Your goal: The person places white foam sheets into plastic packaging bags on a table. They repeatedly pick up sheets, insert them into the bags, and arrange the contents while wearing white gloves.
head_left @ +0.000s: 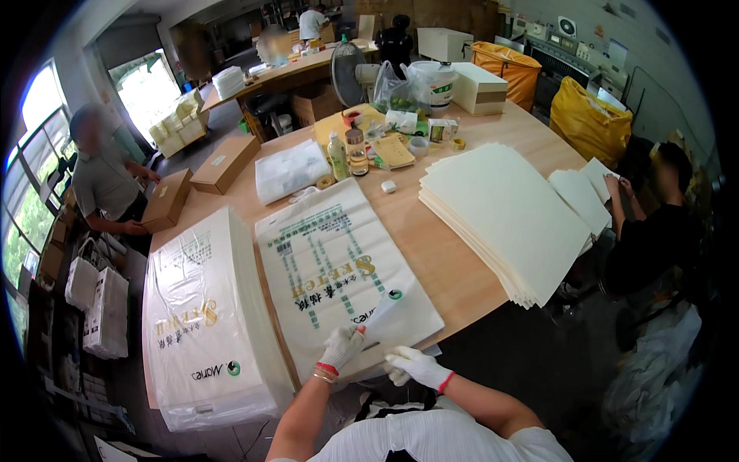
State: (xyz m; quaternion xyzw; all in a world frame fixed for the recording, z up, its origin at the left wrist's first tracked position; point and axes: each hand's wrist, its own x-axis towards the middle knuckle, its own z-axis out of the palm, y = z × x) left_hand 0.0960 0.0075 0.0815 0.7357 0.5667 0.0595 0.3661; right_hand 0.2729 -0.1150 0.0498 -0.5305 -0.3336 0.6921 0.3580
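Under and just beyond the fingers of the left hand (pixel 341 348): a flat printed white plastic bag (pixel 319 262), apparently uppermost of a pile, its near corner lifting. Left fingers, gloved: closing together, seemingly pinching that corner. Right hand (pixel 418 366), gloved: curling at the bag's near edge; whether it is gripping cannot be told.

Progress, as judged: one wrapped stack (pixel 202 266), left of the left fingers, is lying inside a printed cover and is looking done; the bag under the fingers is lying flat, seemingly unfilled; loose cream sheets (pixel 504 219), beyond and right of the right fingers, are waiting uncovered.

Surroundings: beyond the fingers, past the bag's far edge, a green-capped bottle (pixel 338 158), a brown jar (pixel 356 154) and a tape roll (pixel 326 182) are standing or lying close, crowding that end. The wrapped stack is hemming in the left side. Farther right, a co-worker (pixel 654 223) is handling smaller sheets (pixel 579 196).
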